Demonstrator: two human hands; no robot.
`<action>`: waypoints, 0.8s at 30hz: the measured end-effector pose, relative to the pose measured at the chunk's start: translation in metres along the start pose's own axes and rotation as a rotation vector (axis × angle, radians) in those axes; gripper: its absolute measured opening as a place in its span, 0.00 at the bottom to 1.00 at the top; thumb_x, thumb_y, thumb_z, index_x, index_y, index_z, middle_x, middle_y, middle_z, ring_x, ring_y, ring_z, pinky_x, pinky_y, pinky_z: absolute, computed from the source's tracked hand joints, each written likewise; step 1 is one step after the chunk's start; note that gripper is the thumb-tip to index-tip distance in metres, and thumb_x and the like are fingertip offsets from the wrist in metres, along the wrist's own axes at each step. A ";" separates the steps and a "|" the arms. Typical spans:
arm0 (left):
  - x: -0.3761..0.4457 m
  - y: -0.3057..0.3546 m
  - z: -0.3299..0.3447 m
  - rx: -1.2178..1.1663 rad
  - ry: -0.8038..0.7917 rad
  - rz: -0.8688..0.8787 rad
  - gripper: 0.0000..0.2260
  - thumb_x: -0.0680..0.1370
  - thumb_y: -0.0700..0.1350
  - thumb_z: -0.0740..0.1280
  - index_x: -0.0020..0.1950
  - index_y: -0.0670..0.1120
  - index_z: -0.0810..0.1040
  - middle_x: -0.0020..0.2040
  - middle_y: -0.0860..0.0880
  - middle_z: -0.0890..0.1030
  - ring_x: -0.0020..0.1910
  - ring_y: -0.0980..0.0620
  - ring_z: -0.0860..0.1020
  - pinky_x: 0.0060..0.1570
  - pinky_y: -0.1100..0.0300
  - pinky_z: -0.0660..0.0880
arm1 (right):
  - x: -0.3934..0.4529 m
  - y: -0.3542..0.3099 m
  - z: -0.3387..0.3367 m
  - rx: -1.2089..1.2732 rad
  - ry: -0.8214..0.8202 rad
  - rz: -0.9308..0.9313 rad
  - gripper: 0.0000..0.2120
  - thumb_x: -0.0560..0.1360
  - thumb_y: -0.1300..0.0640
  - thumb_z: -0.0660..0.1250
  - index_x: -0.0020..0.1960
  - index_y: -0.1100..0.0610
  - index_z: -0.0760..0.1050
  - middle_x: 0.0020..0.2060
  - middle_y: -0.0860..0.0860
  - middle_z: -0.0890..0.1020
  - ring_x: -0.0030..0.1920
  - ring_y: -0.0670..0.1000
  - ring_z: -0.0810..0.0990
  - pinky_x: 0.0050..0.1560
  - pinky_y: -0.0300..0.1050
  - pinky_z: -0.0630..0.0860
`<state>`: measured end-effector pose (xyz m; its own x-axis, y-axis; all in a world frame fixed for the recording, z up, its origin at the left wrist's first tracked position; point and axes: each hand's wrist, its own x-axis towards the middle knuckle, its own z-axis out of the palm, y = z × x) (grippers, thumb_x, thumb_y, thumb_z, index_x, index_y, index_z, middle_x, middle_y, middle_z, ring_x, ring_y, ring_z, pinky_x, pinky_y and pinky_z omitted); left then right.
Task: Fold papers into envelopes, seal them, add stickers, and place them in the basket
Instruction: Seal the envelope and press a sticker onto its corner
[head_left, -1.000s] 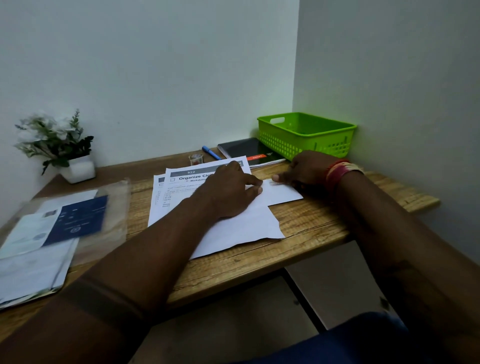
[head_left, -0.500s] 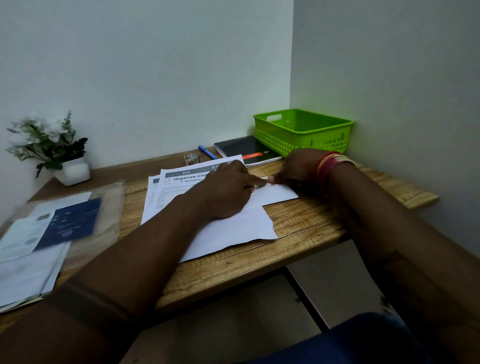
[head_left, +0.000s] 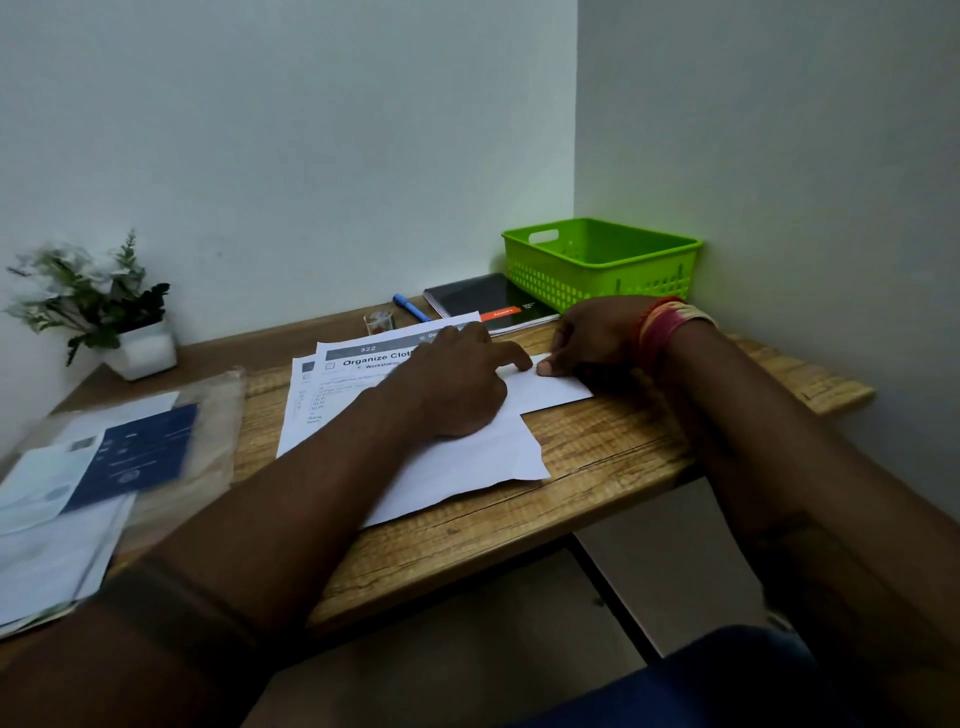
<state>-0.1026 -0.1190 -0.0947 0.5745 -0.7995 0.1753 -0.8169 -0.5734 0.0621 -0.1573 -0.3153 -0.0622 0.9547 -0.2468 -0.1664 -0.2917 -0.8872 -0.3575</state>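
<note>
Both hands have shifted only slightly since a second ago; the left index finger now points further along the fold toward the right thumb. Left hand (head_left: 457, 384) lies palm down on the white paper (head_left: 467, 462), index finger extended, other fingers loosely bent, gripping nothing. Right hand (head_left: 592, 338) has curled fingers, its thumb pressing the paper's folded strip (head_left: 556, 389). Under the paper lies a printed sheet (head_left: 337, 374) headed "922" and "Organize Clot…". Behind the paper stand a green basket (head_left: 597, 270), a black notebook (head_left: 483, 301) with an unreadable orange label, and a blue pen (head_left: 410, 307). Left of the paper: a plastic sleeve (head_left: 156, 441) and a plant (head_left: 93, 306).
</note>
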 end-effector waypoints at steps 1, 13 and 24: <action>-0.001 0.000 0.000 0.009 0.008 0.006 0.21 0.80 0.46 0.59 0.70 0.64 0.72 0.64 0.46 0.73 0.63 0.42 0.70 0.65 0.42 0.70 | 0.001 0.001 0.000 0.026 -0.012 0.005 0.22 0.71 0.42 0.74 0.52 0.61 0.83 0.42 0.58 0.86 0.39 0.58 0.82 0.44 0.49 0.79; -0.003 0.002 0.000 0.026 0.011 0.005 0.21 0.80 0.45 0.58 0.70 0.63 0.72 0.64 0.47 0.73 0.63 0.43 0.70 0.65 0.41 0.69 | 0.005 -0.009 0.013 -0.165 0.186 0.040 0.22 0.77 0.41 0.65 0.56 0.59 0.80 0.59 0.58 0.80 0.57 0.59 0.79 0.53 0.44 0.71; -0.003 0.000 0.001 0.040 0.014 0.001 0.22 0.81 0.46 0.58 0.72 0.64 0.69 0.65 0.46 0.72 0.63 0.43 0.69 0.63 0.46 0.69 | 0.001 -0.011 0.017 -0.120 0.223 0.044 0.24 0.76 0.41 0.66 0.58 0.61 0.79 0.59 0.60 0.80 0.55 0.59 0.79 0.48 0.42 0.69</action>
<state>-0.1047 -0.1167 -0.0966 0.5728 -0.7976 0.1892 -0.8146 -0.5797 0.0224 -0.1544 -0.2985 -0.0740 0.9344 -0.3548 0.0323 -0.3373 -0.9102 -0.2401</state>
